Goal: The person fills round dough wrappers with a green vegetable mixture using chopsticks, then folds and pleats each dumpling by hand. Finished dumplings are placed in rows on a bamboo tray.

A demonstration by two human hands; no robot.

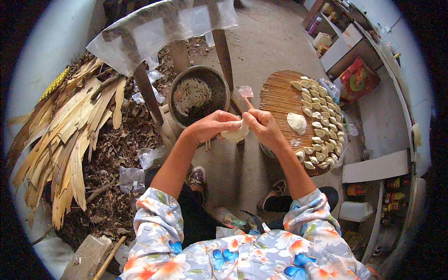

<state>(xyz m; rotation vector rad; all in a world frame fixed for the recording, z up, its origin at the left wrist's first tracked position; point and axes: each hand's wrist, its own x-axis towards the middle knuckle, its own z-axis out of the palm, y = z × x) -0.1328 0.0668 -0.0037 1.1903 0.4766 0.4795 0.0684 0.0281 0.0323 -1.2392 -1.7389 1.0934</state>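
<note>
Both my hands meet in front of me around one pale dough dumpling (pixel 236 133). My left hand (pixel 215 125) supports it from the left, thumb on top. My right hand (pixel 261 125) pinches its upper right edge. Just beyond my left hand is a metal pot (pixel 170 101) with dark chopped filling (pixel 200 111) at its bottom. On the right, a round tray of thin stalks (pixel 278 91) carries several rows of shaped dumplings (pixel 324 115) along its right side. Flat dough wrappers (pixel 296 123) lie near the tray's middle. Whether the dumpling in my hands holds filling is hidden.
A wooden stool (pixel 221 52) draped with clear plastic sheet (pixel 157 31) stands beyond the pot. Split wood (pixel 75 140) and dry leaves (pixel 122 147) cover the left floor. Shelving (pixel 376 168) runs along the right. A concrete block (pixel 87 257) and a stick (pixel 109 258) are at lower left.
</note>
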